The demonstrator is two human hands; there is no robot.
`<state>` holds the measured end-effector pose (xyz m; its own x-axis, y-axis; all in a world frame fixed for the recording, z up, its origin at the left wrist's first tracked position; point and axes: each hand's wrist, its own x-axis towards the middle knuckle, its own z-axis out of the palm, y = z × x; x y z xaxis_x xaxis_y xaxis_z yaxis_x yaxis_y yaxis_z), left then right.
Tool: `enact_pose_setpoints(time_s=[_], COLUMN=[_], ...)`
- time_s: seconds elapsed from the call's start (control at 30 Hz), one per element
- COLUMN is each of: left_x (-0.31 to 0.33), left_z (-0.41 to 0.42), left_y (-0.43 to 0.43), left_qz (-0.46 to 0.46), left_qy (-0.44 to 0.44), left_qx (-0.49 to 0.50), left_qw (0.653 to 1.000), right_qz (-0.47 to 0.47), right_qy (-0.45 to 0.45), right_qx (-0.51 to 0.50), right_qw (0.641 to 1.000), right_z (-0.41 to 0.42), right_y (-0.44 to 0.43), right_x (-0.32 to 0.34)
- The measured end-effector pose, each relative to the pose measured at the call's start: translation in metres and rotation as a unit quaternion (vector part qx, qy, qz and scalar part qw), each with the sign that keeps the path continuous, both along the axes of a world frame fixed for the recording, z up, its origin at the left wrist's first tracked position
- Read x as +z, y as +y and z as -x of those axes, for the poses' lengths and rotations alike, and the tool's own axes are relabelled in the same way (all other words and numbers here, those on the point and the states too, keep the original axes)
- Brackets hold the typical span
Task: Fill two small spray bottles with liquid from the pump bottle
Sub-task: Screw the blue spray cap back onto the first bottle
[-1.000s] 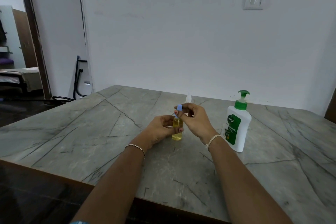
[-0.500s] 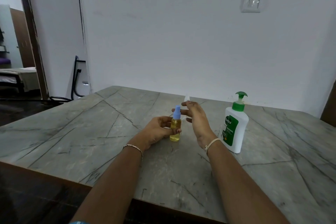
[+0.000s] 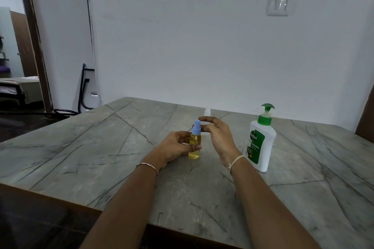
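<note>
A small spray bottle full of yellow liquid, with a blue spray top, stands on the grey marble table. My left hand grips its body. My right hand hovers just right of the bottle with loosely curled fingers, holding nothing. Behind my right hand, only the white top of a second small bottle shows. The white pump bottle with a green pump and green label stands upright to the right.
The table reaches to a white wall at the back. A dark frame leans by the wall at left, next to a doorway. The table's near edge runs under my forearms.
My right hand has let go of the blue spray top and drawn a little to the right. My left hand keeps its hold on the bottle.
</note>
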<state>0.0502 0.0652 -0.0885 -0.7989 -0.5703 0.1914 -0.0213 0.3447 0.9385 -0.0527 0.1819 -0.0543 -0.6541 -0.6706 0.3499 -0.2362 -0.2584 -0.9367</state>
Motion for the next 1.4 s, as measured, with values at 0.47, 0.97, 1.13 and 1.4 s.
enact_pose_setpoints(time_s=[0.47, 0.97, 1.13, 1.4], left_x=[0.002, 0.002, 0.003, 0.006], left_z=[0.001, -0.001, -0.001, -0.004], left_y=[0.003, 0.003, 0.004, 0.008], left_qz=[0.022, 0.03, 0.016, 0.017], left_qy=[0.006, 0.004, 0.0, -0.012], left_qx=[-0.001, 0.004, 0.002, -0.011], left_qw=[1.0, 1.0, 1.0, 1.0], right_qz=[-0.024, -0.027, -0.032, -0.063], right_qy=[0.137, 0.106, 0.1, 0.105], right_qx=[-0.041, -0.009, 0.018, 0.1], right_qw=[0.989, 0.994, 0.994, 0.987], right_z=[0.004, 0.009, 0.01, 0.015], right_y=[-0.007, -0.008, -0.005, 0.0], right_x=[-0.01, -0.011, -0.01, -0.009])
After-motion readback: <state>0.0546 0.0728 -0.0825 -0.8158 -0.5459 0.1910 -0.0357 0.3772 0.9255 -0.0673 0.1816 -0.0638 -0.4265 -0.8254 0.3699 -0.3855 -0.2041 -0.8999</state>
